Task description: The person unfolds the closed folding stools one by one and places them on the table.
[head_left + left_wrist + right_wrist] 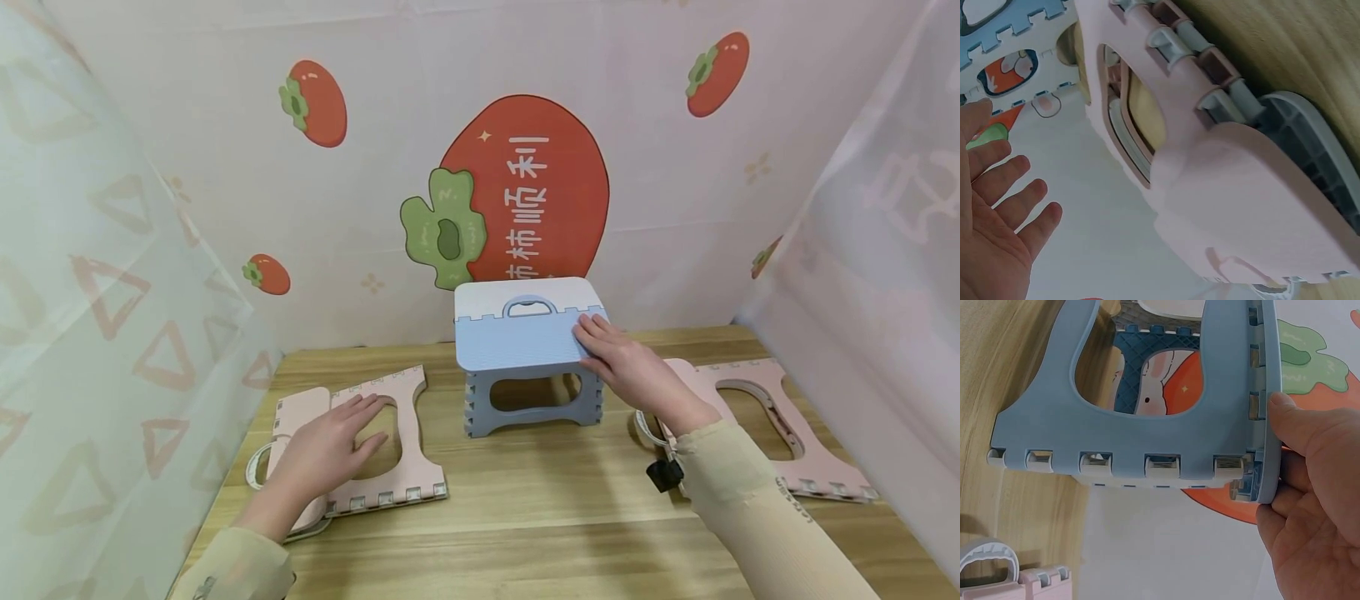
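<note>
A blue and white folding stool stands upright with its legs unfolded. My right hand rests on the right side of its top, fingers fairly straight; in the right wrist view the thumb touches the top's edge. At the left lies a pink folding stool, its parts spread out low. Over it is my left hand, fingers extended and holding nothing. The left wrist view has this hand apart from the pink stool.
Another pink folding stool lies at the right, partly behind my right forearm. A small black object is by the right cuff. The wooden tabletop is bounded by a printed cloth at the back and sides.
</note>
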`<action>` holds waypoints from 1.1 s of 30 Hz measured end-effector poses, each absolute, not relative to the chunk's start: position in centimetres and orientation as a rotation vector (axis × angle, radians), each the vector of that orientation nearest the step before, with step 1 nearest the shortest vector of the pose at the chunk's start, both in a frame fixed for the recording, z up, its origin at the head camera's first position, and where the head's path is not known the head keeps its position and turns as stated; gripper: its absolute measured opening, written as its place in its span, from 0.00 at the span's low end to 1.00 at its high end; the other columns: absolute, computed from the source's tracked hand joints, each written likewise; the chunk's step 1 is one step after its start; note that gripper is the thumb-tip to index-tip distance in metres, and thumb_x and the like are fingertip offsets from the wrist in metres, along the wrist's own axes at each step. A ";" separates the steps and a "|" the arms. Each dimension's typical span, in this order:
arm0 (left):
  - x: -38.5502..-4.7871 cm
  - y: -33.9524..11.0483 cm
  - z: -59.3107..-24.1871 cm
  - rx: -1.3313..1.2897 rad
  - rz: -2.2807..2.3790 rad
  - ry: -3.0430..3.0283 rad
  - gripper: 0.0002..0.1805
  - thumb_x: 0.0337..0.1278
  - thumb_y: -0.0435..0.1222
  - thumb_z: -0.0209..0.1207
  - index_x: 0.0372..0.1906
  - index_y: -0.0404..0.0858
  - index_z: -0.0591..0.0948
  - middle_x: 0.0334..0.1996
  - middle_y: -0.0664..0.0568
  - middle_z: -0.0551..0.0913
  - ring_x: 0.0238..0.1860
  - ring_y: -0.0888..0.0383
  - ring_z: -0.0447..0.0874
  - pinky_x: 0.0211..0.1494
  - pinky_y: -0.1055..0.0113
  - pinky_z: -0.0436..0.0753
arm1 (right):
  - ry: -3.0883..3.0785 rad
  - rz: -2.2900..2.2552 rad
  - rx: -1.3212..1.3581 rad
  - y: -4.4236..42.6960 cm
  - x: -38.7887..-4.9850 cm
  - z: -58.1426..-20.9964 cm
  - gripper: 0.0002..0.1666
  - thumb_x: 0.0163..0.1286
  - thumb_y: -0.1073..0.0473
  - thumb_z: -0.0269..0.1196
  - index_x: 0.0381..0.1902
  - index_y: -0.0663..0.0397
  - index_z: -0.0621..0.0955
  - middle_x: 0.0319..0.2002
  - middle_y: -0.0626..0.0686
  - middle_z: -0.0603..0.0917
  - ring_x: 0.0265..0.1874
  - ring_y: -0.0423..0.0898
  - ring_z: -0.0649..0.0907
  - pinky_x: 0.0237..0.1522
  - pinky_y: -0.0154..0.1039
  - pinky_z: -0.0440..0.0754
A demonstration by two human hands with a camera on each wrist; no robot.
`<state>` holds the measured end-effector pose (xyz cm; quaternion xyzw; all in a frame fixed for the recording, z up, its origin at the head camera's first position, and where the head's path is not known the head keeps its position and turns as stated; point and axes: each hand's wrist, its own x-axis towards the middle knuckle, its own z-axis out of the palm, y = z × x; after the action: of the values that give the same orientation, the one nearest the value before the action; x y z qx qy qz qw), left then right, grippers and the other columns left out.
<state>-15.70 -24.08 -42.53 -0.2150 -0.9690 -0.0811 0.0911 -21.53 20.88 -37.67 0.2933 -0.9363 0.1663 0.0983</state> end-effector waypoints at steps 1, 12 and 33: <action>-15.6 -24.3 -42.6 -0.632 -0.237 -2.886 0.30 0.65 0.47 0.66 0.68 0.39 0.78 0.66 0.42 0.79 0.66 0.40 0.77 0.59 0.41 0.81 | -2.772 0.492 0.866 20.9 -21.5 -37.7 0.31 0.77 0.61 0.61 0.74 0.64 0.69 0.75 0.66 0.66 0.75 0.64 0.64 0.72 0.62 0.67; -14.1 -26.5 -43.8 -0.576 -0.228 -2.935 0.29 0.66 0.46 0.65 0.65 0.33 0.80 0.66 0.40 0.79 0.64 0.38 0.79 0.57 0.41 0.83 | -2.782 0.504 0.862 20.7 -21.3 -37.4 0.31 0.77 0.61 0.60 0.74 0.64 0.69 0.76 0.65 0.65 0.76 0.64 0.63 0.72 0.62 0.66; -11.5 -29.2 -47.2 -0.469 -0.276 -3.006 0.28 0.66 0.50 0.65 0.61 0.34 0.83 0.61 0.40 0.82 0.64 0.38 0.78 0.62 0.39 0.79 | -2.762 0.500 0.821 20.6 -21.3 -37.6 0.32 0.74 0.61 0.64 0.72 0.62 0.72 0.74 0.65 0.67 0.74 0.63 0.66 0.70 0.61 0.70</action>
<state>-11.53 -29.22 -47.24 -0.1534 -0.9831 -0.0903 0.0433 -21.32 20.61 -37.64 0.2790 -0.9389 0.1699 0.1083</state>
